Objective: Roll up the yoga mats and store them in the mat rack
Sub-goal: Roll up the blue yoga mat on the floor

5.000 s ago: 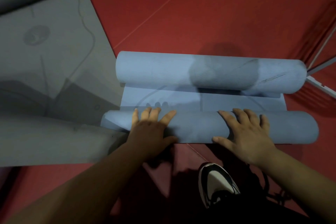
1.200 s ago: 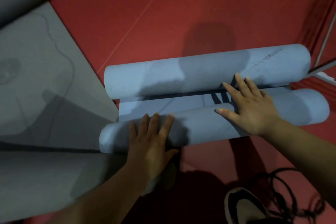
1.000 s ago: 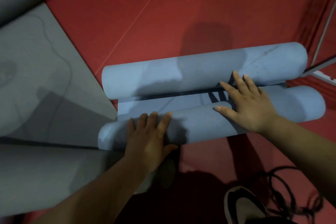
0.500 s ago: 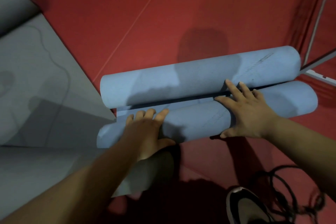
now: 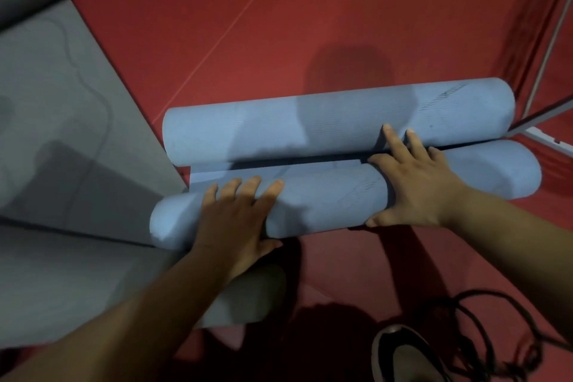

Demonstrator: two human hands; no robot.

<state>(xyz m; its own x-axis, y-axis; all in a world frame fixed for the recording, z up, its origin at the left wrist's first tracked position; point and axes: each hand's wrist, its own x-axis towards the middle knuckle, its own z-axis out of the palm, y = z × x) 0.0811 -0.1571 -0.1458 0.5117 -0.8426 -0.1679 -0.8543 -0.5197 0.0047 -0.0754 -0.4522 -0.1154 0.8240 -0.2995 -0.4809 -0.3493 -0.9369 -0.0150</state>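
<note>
Red floor (image 5: pixel 341 9) fills the frame, and the blue mat (image 5: pixel 325 201) lies across its centre, rolled from both ends. The far roll (image 5: pixel 279 133) and the near roll (image 5: pixel 483 177) sit side by side, touching toward the right and parted at the left by a thin flat strip (image 5: pixel 210 175). The left hand (image 5: pixel 235 220) presses flat on the near roll's left part, fingers straight, gripping nothing. The right hand (image 5: pixel 415 186) drapes open over the same roll further right, its fingertips reaching the far roll.

A grey mat (image 5: pixel 62 133) lies spread over the left of the frame. At the right edge stands a pale metal frame (image 5: pixel 545 49), possibly the rack, though too little shows to be sure. A shoe (image 5: pixel 409 357) shows at the bottom.

Rolling looks nearly finished. The next move calls for closing the last strip so the rolls meet evenly, then wrapping both hands around the bundle to lift it without letting it spring loose
</note>
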